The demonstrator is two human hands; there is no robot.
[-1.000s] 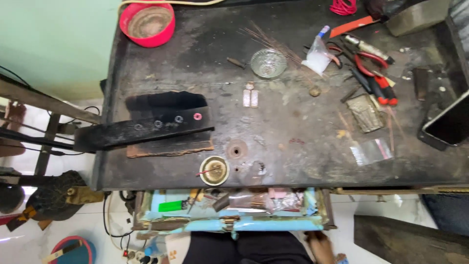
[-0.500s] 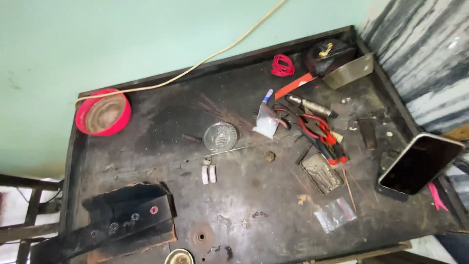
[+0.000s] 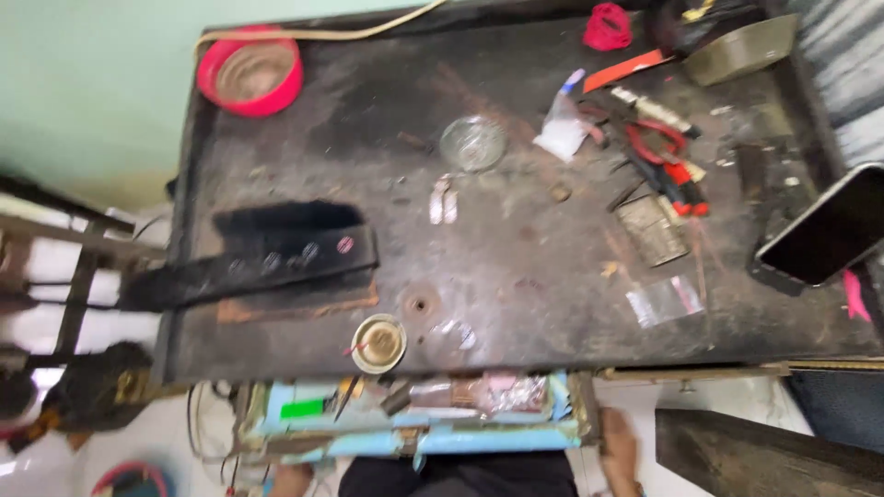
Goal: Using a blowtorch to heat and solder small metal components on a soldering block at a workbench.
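A light-blue drawer (image 3: 479,440) stands pulled out under the front edge of a dark, worn worktable (image 3: 516,276). It holds small parts, foil and a green piece. My right hand (image 3: 619,453) rests at the drawer's right end; blur hides its fingers. A sliver of my left hand (image 3: 287,480) shows below the drawer's left corner, too little to read its grip. Nearest on the table are a round brass tin (image 3: 378,342) and a long black bar with knobs (image 3: 267,262).
On the table: a red bowl (image 3: 250,75) at the back left, a small glass dish (image 3: 472,143), red-handled pliers (image 3: 668,156), a small plastic bag (image 3: 663,300), and a dark phone (image 3: 824,230) at the right edge. A metal frame (image 3: 64,267) stands to the left.
The view has swung down from the table's back to its front edge. The drawer and my hands are in view again, much as one second ago.
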